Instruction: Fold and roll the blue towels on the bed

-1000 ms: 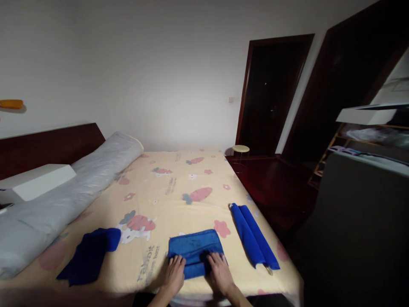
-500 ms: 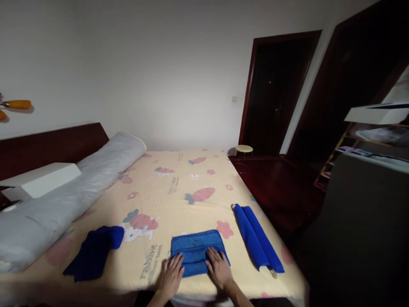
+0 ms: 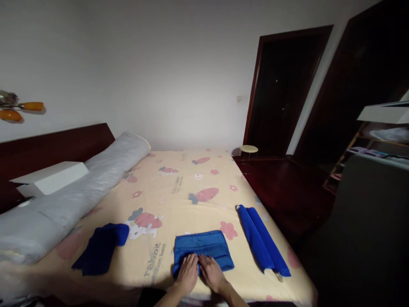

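A folded blue cloth (image 3: 204, 244) lies on the bed near its front edge, with fold lines running across it. My left hand (image 3: 189, 271) rests on the near middle of this cloth, fingers laid over it and close together. Right beside it, my right hand (image 3: 211, 273) also lies on the cloth, its fingertips almost touching the left hand. Part of the cloth's near edge is hidden under both hands. To the left is a crumpled dark blue cloth (image 3: 101, 249). On the right, a bright blue cloth (image 3: 263, 243) lies in a long double roll, with a pale tag at its near end.
The bed sheet (image 3: 179, 204) is cream with rabbits and carrots. A grey rolled bundle (image 3: 96, 179) runs along the headboard, carrying a white box (image 3: 57, 177). A round stool (image 3: 249, 149) stands beyond the bed. At right are a dark panel (image 3: 367, 221) and a shelf rack.
Both hands have slid inward over the folded cloth and now lie side by side at its middle. The whole view has shifted slightly, so things appear further right.
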A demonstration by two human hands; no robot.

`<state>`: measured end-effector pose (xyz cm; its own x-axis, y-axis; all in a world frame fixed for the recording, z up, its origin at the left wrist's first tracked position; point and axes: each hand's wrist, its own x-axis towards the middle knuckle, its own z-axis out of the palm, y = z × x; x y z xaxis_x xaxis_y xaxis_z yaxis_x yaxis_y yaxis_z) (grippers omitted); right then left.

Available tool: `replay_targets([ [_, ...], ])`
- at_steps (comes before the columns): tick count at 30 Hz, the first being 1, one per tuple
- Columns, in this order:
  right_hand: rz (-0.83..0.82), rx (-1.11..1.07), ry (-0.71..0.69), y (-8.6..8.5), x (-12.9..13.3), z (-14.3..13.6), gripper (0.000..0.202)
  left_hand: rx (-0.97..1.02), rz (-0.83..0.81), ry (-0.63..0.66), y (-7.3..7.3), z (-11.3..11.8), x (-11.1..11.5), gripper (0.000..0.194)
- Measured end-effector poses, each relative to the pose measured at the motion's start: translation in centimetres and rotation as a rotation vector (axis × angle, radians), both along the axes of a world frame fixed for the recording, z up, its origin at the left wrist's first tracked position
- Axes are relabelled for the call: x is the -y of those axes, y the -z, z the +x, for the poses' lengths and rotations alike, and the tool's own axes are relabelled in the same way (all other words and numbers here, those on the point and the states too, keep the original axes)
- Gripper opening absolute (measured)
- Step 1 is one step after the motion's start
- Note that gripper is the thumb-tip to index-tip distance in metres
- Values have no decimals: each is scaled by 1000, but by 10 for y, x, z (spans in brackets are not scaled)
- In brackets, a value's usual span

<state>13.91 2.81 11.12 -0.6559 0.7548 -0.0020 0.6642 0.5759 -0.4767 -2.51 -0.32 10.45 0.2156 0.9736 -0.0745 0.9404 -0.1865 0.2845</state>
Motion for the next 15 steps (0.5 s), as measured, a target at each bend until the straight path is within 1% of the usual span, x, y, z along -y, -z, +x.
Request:
replay_targets([
  [2, -5, 17, 29, -2, -8, 0, 49, -19, 35, -85, 5, 0, -3, 48],
  [3, 1, 31, 71, -2, -13, 4, 49, -36, 66, -113, 8, -4, -3, 47],
  [5, 20, 77, 204, -1, -24, 22, 50, -96, 147, -182, 13, -20, 0, 45],
  [8, 44, 160, 404, 4, -36, 57, 51, -217, 277, -312, 19, -52, 8, 43],
  [10, 63, 170, 463, 7, -37, 73, 53, -260, 362, -358, 21, -67, 11, 42],
  [12, 94, 116, 441, 8, -32, 75, 53, -256, 423, -349, 22, -69, 11, 42],
  [13, 103, 76, 394, 8, -28, 70, 52, -236, 432, -321, 22, -64, 9, 42],
  [15, 88, -1, 249, 6, -19, 50, 49, -169, 389, -223, 22, -44, 2, 43],
])
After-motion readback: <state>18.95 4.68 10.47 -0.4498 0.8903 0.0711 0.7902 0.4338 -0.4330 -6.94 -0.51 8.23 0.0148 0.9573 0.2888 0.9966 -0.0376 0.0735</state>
